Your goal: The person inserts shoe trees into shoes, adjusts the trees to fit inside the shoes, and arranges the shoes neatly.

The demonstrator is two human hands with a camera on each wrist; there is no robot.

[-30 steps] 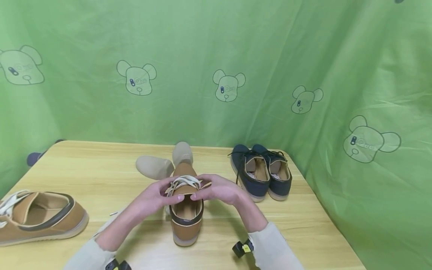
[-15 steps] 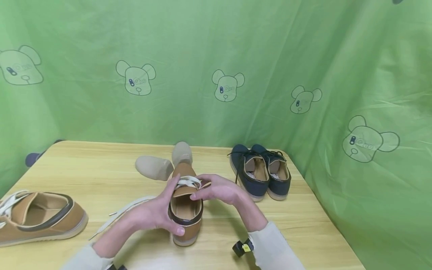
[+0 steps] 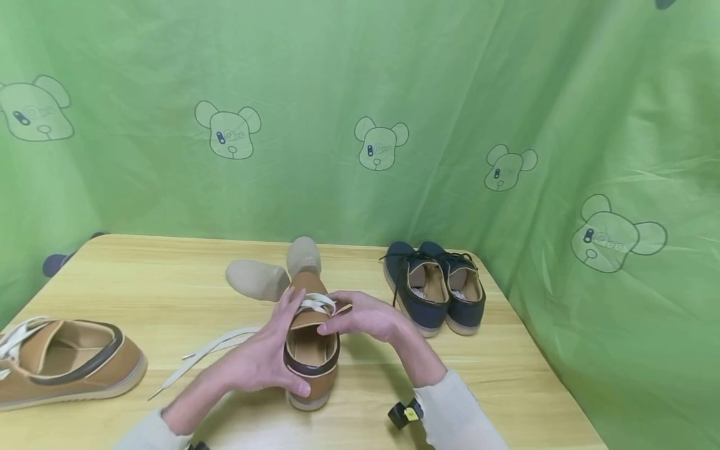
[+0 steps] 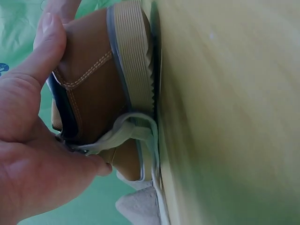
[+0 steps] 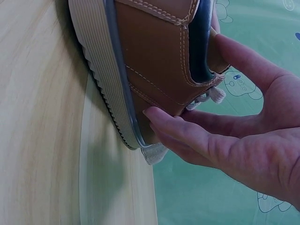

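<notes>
A tan lace-up shoe (image 3: 323, 382) with a dark collar stands on the table, heel toward me. My left hand (image 3: 263, 357) spans its left side, thumb at the heel and fingers up by the white laces (image 3: 317, 302). From the right, my right hand (image 3: 365, 315) grips the shoe, thumb at the tongue and fingers along the outer side. In the left wrist view a lace loop (image 4: 133, 124) hangs down over the sole. The right wrist view shows fingertips (image 5: 157, 115) against the brown side (image 5: 150, 61).
A second tan shoe (image 3: 101, 362) lies at the left. Two grey-beige rounded pieces (image 3: 255, 279) rest beyond the toe. A pair of navy shoes (image 3: 424, 306) stands at the back right. One loose lace (image 3: 210, 347) trails left. Green curtain (image 3: 315, 181) surrounds the wooden table (image 3: 478, 387).
My left hand has moved from the tongue to the left side, its thumb dropping from the opening to the heel. The loose lace at left is now more exposed. My right hand has stayed put.
</notes>
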